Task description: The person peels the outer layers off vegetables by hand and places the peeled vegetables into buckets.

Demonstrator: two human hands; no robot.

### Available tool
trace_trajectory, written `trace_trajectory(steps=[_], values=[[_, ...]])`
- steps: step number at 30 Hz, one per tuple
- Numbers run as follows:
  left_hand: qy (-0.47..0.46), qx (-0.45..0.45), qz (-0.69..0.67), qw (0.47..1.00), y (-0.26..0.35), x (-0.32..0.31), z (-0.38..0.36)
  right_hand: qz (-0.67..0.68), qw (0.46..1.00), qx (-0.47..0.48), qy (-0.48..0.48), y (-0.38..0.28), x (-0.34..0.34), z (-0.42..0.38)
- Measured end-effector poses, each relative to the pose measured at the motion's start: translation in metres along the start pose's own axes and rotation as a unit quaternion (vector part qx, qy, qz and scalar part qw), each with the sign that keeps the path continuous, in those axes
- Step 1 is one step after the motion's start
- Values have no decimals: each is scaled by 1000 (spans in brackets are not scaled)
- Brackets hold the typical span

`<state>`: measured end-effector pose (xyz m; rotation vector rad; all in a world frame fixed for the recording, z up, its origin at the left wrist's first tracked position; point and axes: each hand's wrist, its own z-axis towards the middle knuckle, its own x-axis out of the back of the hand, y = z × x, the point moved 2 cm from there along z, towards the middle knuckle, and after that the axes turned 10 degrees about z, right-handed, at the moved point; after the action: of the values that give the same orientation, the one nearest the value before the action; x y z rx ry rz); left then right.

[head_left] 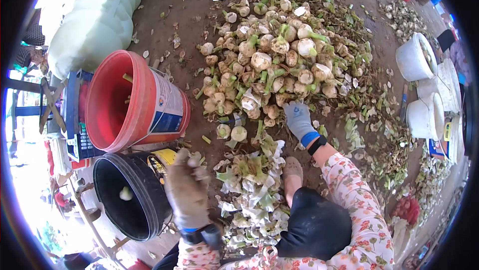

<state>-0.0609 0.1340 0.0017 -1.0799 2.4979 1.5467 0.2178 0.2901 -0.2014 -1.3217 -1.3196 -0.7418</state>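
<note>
Left hand (pixel 187 192) fingers empty; right hand (pixel 298 119) fingers touch bulb pile (pixel 274 65).

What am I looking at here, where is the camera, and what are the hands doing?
There is no machine: a person works with two gloved hands, filmed by one fisheye camera worn on the head, looking down. The person sits on bare ground. The left hand is raised beside a black bucket, with a pale piece showing inside; whether that hand holds anything cannot be told. The right hand reaches to a heap of bulbs with green stalks and seems to hold none yet. Peeled husks lie by the knee. A red bucket lies tipped on its side; white buckets stand at the right.
</note>
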Motion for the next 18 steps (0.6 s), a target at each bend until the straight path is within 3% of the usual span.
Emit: trace_trajectory(steps=[2,4,5,8,10,11,14,15,18], values=[[-29,50,101,993,-27,-26,5,121,990,52,42,2,7,-17],[-75,16,276,958,-58,-31,21,237,966,93,54,-6,35,-40],[-95,-7,275,957,-74,-35,25,301,947,109,-15,-11,43,-44],[-168,-84,306,933,-92,-44,33,453,854,236,-95,-43,86,-67],[-236,-126,367,891,-89,-42,34,610,774,150,-83,-63,97,-73],[-210,-177,398,876,-90,-39,33,680,722,103,-76,-69,98,-76],[-115,-138,340,923,-91,-41,27,715,677,70,-159,-76,79,-74],[-110,-130,313,934,-89,-44,26,664,731,81,-137,-83,80,-79],[-129,-294,467,824,-77,-54,19,709,681,59,-175,-95,89,-86]])
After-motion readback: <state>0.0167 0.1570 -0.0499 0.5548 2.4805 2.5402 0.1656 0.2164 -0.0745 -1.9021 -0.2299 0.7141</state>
